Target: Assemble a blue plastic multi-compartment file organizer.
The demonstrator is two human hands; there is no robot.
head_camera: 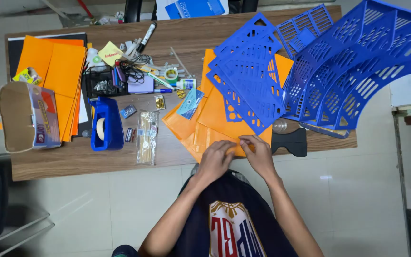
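At near counter edge, right of middle: both hands pinching orange paper sheets, fingers narrow, left hand and right hand touching. Probably handling light, floppy, crease-prone; gripping best by overhanging near edge. Lying partly beneath blue plastic panels.

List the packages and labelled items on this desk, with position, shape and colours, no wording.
Cardboard box: far left edge, oblong, brown with a blue, red and white printed side.
Clear plastic packet: centre-left, by the blue tape dispenser, long, holding pale sticks.
Yellow sticky note: upper left, square, handwritten.
Blue booklet: top edge, rectangular, white lettering.
Small blue card: centre, on orange paper.
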